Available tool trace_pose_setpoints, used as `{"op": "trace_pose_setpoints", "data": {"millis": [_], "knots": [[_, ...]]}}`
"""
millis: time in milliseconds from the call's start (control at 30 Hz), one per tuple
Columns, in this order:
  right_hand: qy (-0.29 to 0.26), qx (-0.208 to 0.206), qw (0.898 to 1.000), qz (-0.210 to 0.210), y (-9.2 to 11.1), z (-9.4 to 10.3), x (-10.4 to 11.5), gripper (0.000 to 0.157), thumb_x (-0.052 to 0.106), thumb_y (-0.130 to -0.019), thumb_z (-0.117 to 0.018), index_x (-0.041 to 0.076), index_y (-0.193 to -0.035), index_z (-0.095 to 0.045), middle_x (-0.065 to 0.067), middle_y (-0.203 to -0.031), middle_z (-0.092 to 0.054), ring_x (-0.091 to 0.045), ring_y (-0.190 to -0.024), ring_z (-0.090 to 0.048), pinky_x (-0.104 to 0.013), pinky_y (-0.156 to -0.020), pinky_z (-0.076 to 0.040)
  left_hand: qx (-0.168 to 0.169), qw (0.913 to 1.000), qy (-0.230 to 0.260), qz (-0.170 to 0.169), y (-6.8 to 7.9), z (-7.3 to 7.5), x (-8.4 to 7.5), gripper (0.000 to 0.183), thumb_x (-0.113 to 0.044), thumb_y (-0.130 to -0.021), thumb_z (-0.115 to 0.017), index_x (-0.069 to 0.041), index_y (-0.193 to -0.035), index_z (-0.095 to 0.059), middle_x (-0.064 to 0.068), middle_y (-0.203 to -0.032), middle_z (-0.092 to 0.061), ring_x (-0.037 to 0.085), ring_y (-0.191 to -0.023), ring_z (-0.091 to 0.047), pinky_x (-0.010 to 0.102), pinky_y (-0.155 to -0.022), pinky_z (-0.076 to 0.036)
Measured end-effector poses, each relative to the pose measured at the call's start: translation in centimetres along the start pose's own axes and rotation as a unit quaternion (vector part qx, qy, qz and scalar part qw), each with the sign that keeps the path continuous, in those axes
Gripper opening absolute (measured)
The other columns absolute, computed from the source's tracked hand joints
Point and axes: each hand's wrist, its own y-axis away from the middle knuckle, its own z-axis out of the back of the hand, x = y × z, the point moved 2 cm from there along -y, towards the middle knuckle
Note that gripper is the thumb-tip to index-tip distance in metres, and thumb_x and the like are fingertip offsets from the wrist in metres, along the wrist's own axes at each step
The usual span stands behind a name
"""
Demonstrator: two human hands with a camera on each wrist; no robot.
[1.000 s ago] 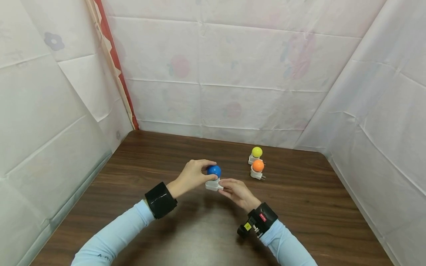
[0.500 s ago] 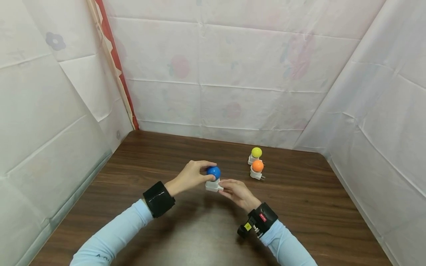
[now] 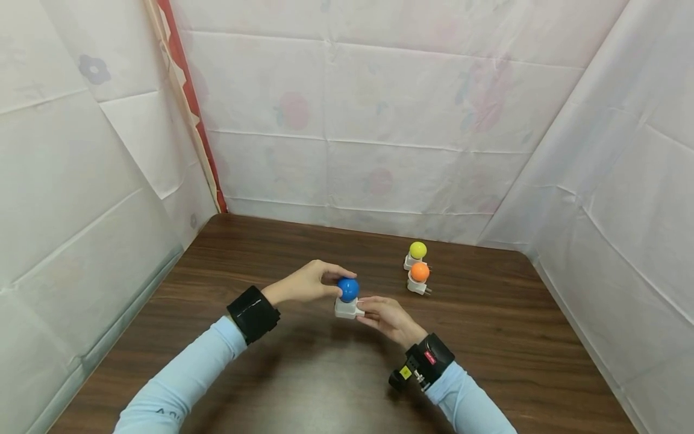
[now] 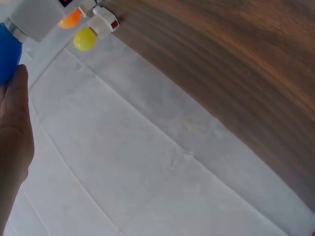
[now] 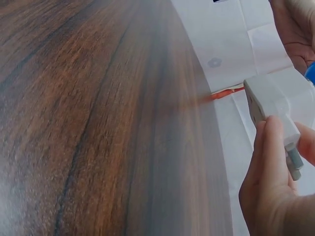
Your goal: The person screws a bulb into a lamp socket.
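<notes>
Over the middle of the table, a blue light bulb point(image 3: 349, 290) stands upright in a white plug-in socket point(image 3: 345, 309). My left hand point(image 3: 309, 283) holds the bulb, thumb at its left side and fingers behind and above. In the left wrist view, a strip of metal screw base point(image 4: 17, 32) shows between blue bulb and socket. With thumb and fingers, my right hand point(image 3: 391, 319) pinches the plug end of the socket. Metal prongs point(image 5: 294, 164) stick out between those fingers in the right wrist view; most of the bulb is cut off there.
To the right, an orange bulb point(image 3: 420, 272) and a yellow bulb point(image 3: 418, 250) sit in white plug-in sockets, one behind the other. The dark wood table point(image 3: 260, 241) meets white sheets point(image 3: 412, 120) at the back and sides.
My left thumb has slid back from the bulb's front to its left side, and more of the blue bulb shows. Bulb and socket sit slightly lower in view; my right hand keeps its hold.
</notes>
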Motion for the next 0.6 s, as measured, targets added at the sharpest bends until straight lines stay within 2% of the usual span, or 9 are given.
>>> {"op": "trace_pose_setpoints", "data": {"millis": [167,367,533,600], "knots": [[-0.01,0.001,1.0,0.002,0.0,-0.2,0.0,0.043,0.011,-0.088,-0.061,-0.007,-0.124,-0.048,-0.009,-0.104,-0.059,-0.016,-0.09,-0.059,-0.03,-0.089,-0.049,-0.024,0.9996,0.012,0.007,0.1,-0.2,-0.2,0.042,-0.017,-0.083,-0.067,-0.013,-0.124,-0.058,0.008,-0.126,-0.058,0.023,-0.114,-0.056,0.038,-0.092,-0.048],[-0.025,-0.001,1.0,0.016,0.0,-0.5,0.1,0.039,0.008,-0.089,-0.058,-0.007,-0.123,-0.048,-0.007,-0.101,-0.059,-0.014,-0.089,-0.06,-0.026,-0.086,-0.051,-0.091,0.9957,-0.011,0.014,0.2,-1.3,-0.9,0.051,-0.023,-0.081,-0.07,-0.007,-0.127,-0.055,0.014,-0.124,-0.058,0.026,-0.11,-0.059,0.037,-0.088,-0.051],[-0.035,-0.015,0.999,0.024,0.0,-0.8,0.2,0.037,0.008,-0.089,-0.059,-0.007,-0.121,-0.049,-0.007,-0.101,-0.059,-0.014,-0.088,-0.06,-0.026,-0.086,-0.051,-0.169,0.9819,-0.06,0.062,0.4,-2.1,-1.8,0.054,-0.029,-0.077,-0.073,-0.007,-0.124,-0.057,0.013,-0.118,-0.062,0.024,-0.1,-0.063,0.038,-0.082,-0.053],[-0.038,-0.02,0.999,0.027,0.0,-0.9,0.1,0.037,0.008,-0.088,-0.059,-0.007,-0.121,-0.049,-0.009,-0.102,-0.058,-0.015,-0.088,-0.06,-0.027,-0.086,-0.051,-0.189,0.9765,-0.068,0.078,0.6,-2.2,-2.1,0.055,-0.03,-0.077,-0.074,-0.006,-0.123,-0.058,0.013,-0.116,-0.063,0.023,-0.097,-0.064,0.038,-0.081,-0.054]]}}
